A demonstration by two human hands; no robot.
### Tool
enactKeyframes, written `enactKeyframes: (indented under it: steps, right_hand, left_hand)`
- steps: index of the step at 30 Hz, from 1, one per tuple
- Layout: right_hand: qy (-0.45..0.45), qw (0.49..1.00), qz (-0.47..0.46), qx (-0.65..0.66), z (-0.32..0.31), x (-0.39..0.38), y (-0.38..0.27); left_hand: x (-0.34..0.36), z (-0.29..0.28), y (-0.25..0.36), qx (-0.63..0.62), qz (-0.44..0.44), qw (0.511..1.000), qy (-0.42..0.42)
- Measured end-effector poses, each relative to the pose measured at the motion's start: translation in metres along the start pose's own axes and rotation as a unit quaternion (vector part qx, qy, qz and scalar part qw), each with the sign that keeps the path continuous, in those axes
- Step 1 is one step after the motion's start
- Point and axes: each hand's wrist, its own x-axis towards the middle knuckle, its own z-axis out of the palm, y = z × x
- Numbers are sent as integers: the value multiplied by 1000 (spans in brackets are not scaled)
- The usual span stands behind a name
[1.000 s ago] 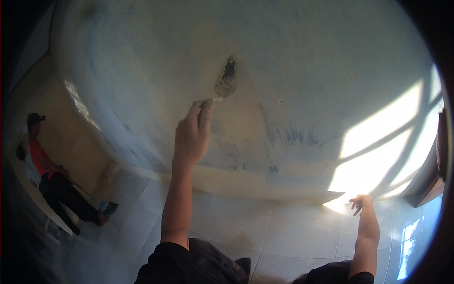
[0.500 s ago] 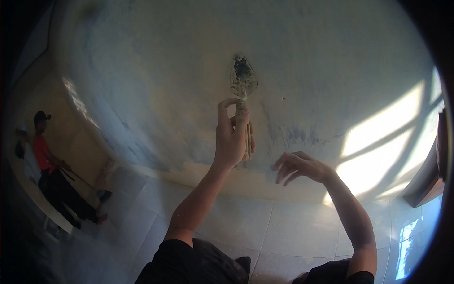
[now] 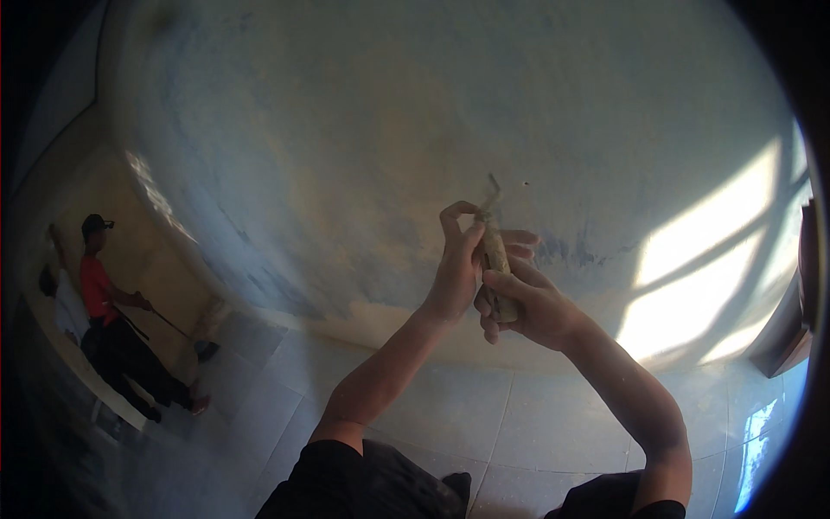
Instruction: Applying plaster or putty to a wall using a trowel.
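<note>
Both of my hands are on a small trowel (image 3: 494, 248) coated in dried plaster, held up before the wall. Its neck points upward, and the blade is turned so that little of it shows. My left hand (image 3: 458, 268) pinches the upper handle just below the neck. Wrapped round the lower end of the handle is my right hand (image 3: 536, 303), its thumb lying across the front. Behind them rises a patchy blue-grey and tan wall (image 3: 363, 164) with dark smears and a small hole to the right of the trowel.
At the far left, a person in a red top and dark cap (image 3: 97, 290) holds a long-handled tool; another in a light top (image 3: 65, 303) reaches up to a wall. Pale floor tiles (image 3: 432, 398) lie below. A wooden edge (image 3: 791, 324) stands at the right beside a sunlit wall patch.
My right hand has come in from the right and closed on the handle's lower end. The trowel has moved right and slightly down, and its blade has turned out of plain view.
</note>
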Motion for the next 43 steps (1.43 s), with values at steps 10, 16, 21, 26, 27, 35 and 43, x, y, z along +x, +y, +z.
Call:
enactKeyframes:
  steps: [10, 16, 21, 26, 27, 35, 43]
  right_hand:
    - [173, 934, -54, -308, -3, 8, 17]
    - [71, 958, -97, -260, -5, 12, 17]
    - [106, 893, -94, -428, -5, 5, 9]
    - [139, 847, -155, -489, -4, 3, 13]
    - [144, 824, -133, -531, -1, 3, 12]
    - [181, 662, -194, -701, -1, 4, 13]
    - [106, 574, -329, -742, -14, 21, 20]
  left_hand:
    - [0, -20, -16, 96, -120, 986, 66]
    - [-4, -17, -25, 47, -66, 987, 141]
    - [2, -16, -25, 110, -5, 970, 218]
    - [2, -27, -30, 149, -6, 975, 162]
    - [3, -29, -31, 148, -6, 976, 161]
    - [8, -22, -15, 66, -88, 987, 114]
    - [10, -17, -1, 121, -95, 978, 139]
